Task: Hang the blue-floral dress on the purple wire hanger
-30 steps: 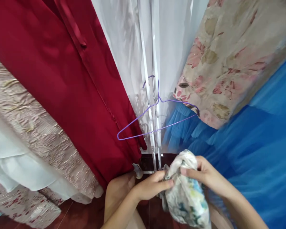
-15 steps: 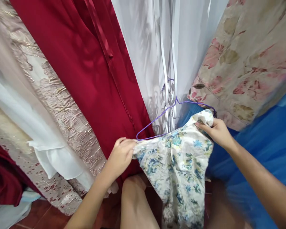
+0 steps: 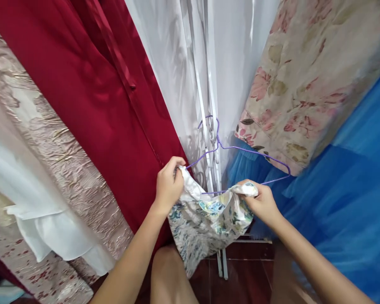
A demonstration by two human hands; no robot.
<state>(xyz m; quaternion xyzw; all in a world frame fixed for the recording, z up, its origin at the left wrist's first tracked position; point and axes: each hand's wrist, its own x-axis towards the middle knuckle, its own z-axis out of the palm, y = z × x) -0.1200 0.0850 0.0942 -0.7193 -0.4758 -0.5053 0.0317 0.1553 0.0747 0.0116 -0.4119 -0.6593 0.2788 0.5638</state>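
I see left hand (image 3: 170,183) and right hand (image 3: 262,202) each gripping floral garment (image 3: 205,232) by hanger (image 3: 218,142); hanger's left end hidden, right end sticking out.

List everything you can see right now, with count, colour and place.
floral garment: one, white with blue and yellow, lower centre
hanger: one, purple, centre, partly hidden
white strips: at least two, white, centre
white fabric: count unclear, white, upper centre
red garment: one, deep red, left of centre
pink-flowered fabric: one, beige and pink, upper right
blue fabric: count unclear, blue, right
textured fabric: one, pale pink, left
white layered fabric: one, white, lower left
red-flecked fabric: one, pale pink, lower left
floor: one, dark red, bottom
knee: one clear, bare, bottom centre
left hand: one, bare, gripping the floral garment
right hand: one, bare, gripping its other side
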